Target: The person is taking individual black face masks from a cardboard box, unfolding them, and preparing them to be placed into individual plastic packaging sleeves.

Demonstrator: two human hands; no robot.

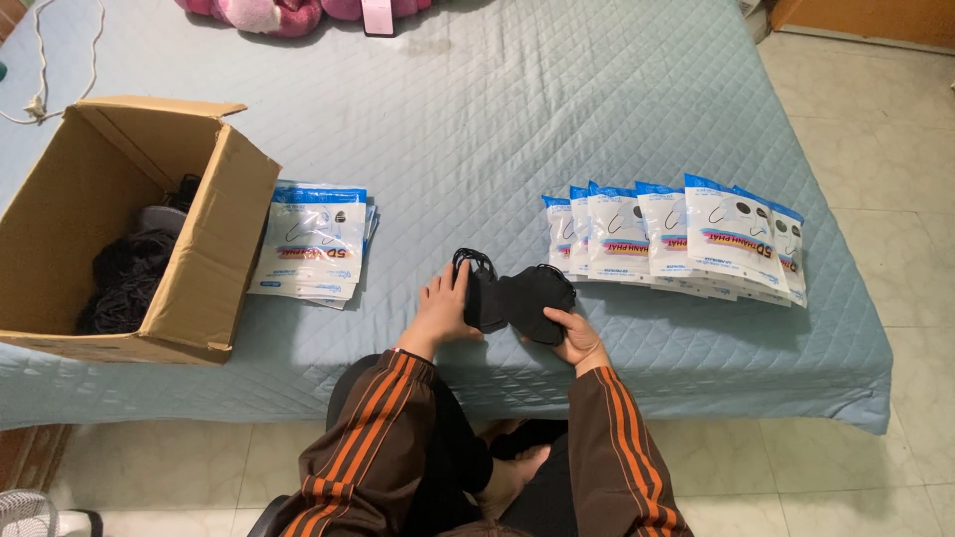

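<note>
A small stack of black face masks [512, 296] lies on the blue quilted bed [477, 119] near its front edge. My left hand [441, 310] rests flat against the left side of the stack, fingers on the masks and their ear loops. My right hand [575, 334] grips the stack's right lower edge from underneath. Both sleeves are brown with orange stripes.
An open cardboard box [189, 259] with black masks inside stands at the left. A pile of flat white-and-blue packets [313, 244] lies beside it. A fanned row of the same kind of packets [676, 237] lies right of my hands. Tiled floor lies to the right and below.
</note>
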